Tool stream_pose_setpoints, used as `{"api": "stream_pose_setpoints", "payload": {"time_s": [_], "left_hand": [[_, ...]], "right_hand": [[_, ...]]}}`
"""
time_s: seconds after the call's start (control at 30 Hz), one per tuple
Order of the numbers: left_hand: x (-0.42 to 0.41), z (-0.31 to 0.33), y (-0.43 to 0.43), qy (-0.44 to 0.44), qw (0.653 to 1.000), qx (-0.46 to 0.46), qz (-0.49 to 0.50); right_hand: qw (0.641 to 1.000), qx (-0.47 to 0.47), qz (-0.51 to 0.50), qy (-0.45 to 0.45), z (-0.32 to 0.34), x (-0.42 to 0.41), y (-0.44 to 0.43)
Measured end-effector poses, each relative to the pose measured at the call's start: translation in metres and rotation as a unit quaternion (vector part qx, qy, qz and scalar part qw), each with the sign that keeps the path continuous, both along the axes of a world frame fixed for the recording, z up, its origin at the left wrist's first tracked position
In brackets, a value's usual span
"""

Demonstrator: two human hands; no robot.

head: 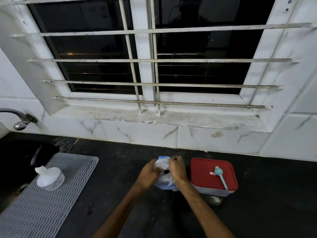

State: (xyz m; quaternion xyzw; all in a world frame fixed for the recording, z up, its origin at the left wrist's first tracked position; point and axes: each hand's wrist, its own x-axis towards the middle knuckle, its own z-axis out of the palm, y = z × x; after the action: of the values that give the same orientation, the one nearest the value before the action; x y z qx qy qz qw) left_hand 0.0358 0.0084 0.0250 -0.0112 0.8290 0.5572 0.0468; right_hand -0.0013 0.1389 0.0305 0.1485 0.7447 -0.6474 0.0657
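A crumpled clear plastic bag with blue edges (164, 166) stands on the black counter (120, 169), between both of my hands. My left hand (148, 174) grips the bag's left side with curled fingers. My right hand (177, 169) pinches the bag's top right edge. Something dark shows inside the bag's lower part; I cannot tell what it is. Just right of the bag sits a clear box with a red lid (212, 174), and a small teal spoon (220, 176) lies on that lid.
A grey ribbed mat (51, 200) lies at the left with a white round jar (49, 178) on it. Beyond the mat is a dark sink (20, 157) under a wall tap (21, 119). A barred window and marble sill (154, 117) rise behind the counter.
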Motion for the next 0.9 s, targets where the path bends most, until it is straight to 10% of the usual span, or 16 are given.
{"api": "stream_pose_setpoints", "payload": {"time_s": [0.3,0.57,0.9], "left_hand": [[-0.010,-0.006,0.001,-0.137,0.958,0.203,0.147],[-0.009,-0.012,-0.005,-0.109,0.975,0.153,0.115],[-0.012,-0.006,-0.015,0.012,0.993,-0.116,-0.018]], "right_hand": [[0.940,0.197,0.158,0.230,-0.031,0.007,0.021],[0.920,0.192,0.317,0.131,-0.031,0.011,0.028],[0.934,0.226,0.184,0.209,-0.021,-0.003,0.026]]}}
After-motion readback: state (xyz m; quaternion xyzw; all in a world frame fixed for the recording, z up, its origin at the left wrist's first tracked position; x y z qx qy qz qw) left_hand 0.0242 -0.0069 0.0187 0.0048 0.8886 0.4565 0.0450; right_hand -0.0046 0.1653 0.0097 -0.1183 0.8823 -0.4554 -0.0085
